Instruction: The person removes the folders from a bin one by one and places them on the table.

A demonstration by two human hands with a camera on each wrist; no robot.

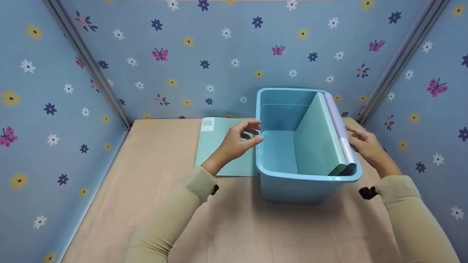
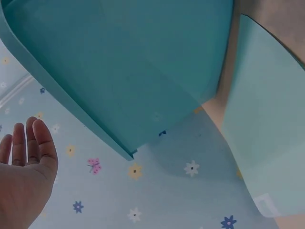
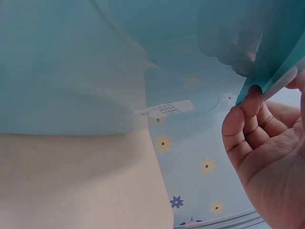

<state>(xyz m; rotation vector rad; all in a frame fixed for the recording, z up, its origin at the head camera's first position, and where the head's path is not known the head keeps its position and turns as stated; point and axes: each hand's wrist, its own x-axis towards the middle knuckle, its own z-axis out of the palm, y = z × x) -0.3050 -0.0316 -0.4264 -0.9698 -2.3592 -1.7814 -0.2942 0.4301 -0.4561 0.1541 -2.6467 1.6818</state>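
A light blue plastic bin (image 1: 289,190) stands on the table. Inside it, a mint green file folder (image 1: 316,142) and a lilac file folder (image 1: 338,117) stand upright against the right wall. My right hand (image 1: 369,146) holds the bin's right rim, its fingertips curled under the edge in the right wrist view. By the left rim, my left hand (image 1: 241,138) hovers with loosely bent fingers and nothing in it; the left wrist view shows it apart from the bin. Another mint green folder (image 1: 223,157) with a white label lies flat beside the bin, partly behind the left hand.
A beige cloth covers the table (image 1: 164,153). Blue flowered panels (image 1: 219,54) stand at the back and both sides, joined by grey metal posts (image 1: 87,62). The bin sits close to the back panel. A white printed sticker (image 3: 164,109) shows on the bin's outside.
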